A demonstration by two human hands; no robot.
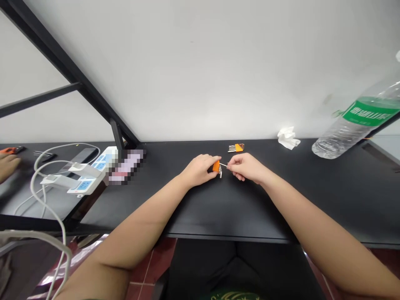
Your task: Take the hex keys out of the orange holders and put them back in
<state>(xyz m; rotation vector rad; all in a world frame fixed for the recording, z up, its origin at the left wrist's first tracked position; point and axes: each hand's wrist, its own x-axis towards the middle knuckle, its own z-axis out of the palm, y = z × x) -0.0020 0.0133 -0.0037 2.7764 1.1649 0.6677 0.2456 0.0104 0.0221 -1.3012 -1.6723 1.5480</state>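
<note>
Over the black table my left hand point(201, 170) is closed on an orange hex key holder point(216, 166), pinched between thumb and fingers. Several silver hex keys point(220, 171) stick out of its lower right side. My right hand point(242, 166) pinches a thin silver hex key point(223, 165) at one end. The other end of that key reaches the orange holder; whether it sits inside a slot I cannot tell. Just behind my hands lies a second orange holder with hex keys point(239, 147), flat on the table and touched by neither hand.
A large clear bottle with a green label point(350, 121) stands at the right, beside a crumpled tissue point(288, 138). At the left are a white power strip point(93, 171) with plugs and cables, and a blurred-out item point(127, 167). Another person's hand point(8, 166) shows at the far left.
</note>
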